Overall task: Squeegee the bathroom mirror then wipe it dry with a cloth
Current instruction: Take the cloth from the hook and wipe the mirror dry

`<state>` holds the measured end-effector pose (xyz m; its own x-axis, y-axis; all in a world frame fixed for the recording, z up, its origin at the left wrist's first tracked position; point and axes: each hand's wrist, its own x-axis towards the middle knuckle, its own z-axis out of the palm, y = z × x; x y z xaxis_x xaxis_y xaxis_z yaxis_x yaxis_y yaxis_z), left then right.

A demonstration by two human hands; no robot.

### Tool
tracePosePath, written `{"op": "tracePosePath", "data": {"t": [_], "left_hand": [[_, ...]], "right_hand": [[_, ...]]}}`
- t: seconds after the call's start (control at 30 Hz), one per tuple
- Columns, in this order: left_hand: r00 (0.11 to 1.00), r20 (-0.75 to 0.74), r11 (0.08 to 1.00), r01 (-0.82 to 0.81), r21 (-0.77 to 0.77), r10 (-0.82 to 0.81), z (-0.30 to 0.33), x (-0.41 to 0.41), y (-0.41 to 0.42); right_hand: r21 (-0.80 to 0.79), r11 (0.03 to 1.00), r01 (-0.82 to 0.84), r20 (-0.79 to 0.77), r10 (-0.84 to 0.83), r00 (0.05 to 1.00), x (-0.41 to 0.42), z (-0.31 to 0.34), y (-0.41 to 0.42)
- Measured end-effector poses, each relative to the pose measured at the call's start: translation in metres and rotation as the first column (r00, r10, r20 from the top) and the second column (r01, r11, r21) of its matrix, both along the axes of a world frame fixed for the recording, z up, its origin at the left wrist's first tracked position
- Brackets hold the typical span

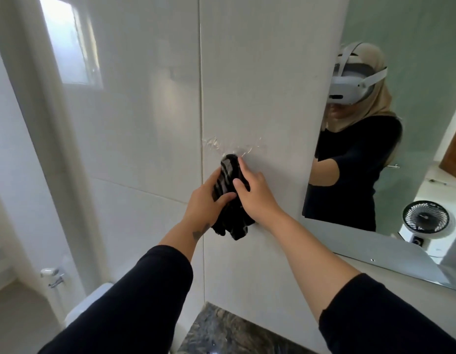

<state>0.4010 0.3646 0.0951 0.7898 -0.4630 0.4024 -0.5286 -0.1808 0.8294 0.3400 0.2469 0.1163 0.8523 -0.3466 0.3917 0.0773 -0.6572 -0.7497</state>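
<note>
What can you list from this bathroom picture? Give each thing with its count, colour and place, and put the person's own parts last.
cloth: one, black with grey stripes, held against the wall tile
mirror: one, on the right wall
fan: one, white with a black grille, seen in the mirror, lower right
countertop: one, dark mottled stone, bottom centre
door handle: one, silver, lower left
window reflection: one, bright, upper left tile
left hand: one, gripping the cloth
right hand: one, gripping the cloth
sleeves: two, black, bottom
</note>
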Motion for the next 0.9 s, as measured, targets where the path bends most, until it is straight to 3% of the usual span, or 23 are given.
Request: {"op": "tracePosePath", "data": {"t": [0.17,0.4,0.5,0.6,0.73,0.9], "left_hand": [[0.991,0.102,0.993,0.090,-0.078,-0.082,0.058,-0.032,0.004],[0.921,0.334,0.977,0.211,0.001,-0.199,0.145,-0.103,-0.011],[0.907,0.361,0.976,0.213,0.047,-0.215,0.170,-0.122,-0.024],[0.907,0.395,0.989,0.123,0.085,-0.147,0.188,-0.129,-0.039],[0.888,0.450,0.994,0.057,0.096,-0.095,0.209,-0.127,-0.059],[0.818,0.574,0.993,-0.040,0.112,-0.032,0.236,-0.112,-0.081]], "right_hand": [[0.025,0.996,-0.084,0.147,0.079,0.986,-0.037,0.053,0.000],[0.138,0.981,-0.134,0.430,0.062,0.901,-0.104,0.127,-0.012],[0.094,0.996,-0.011,0.491,-0.037,0.871,-0.133,0.154,-0.024],[-0.011,0.970,0.242,0.544,-0.197,0.816,-0.156,0.187,-0.038],[-0.143,0.880,0.453,0.642,-0.265,0.719,-0.166,0.235,-0.056],[-0.253,0.685,0.683,0.734,-0.325,0.597,-0.153,0.310,-0.063]]}}
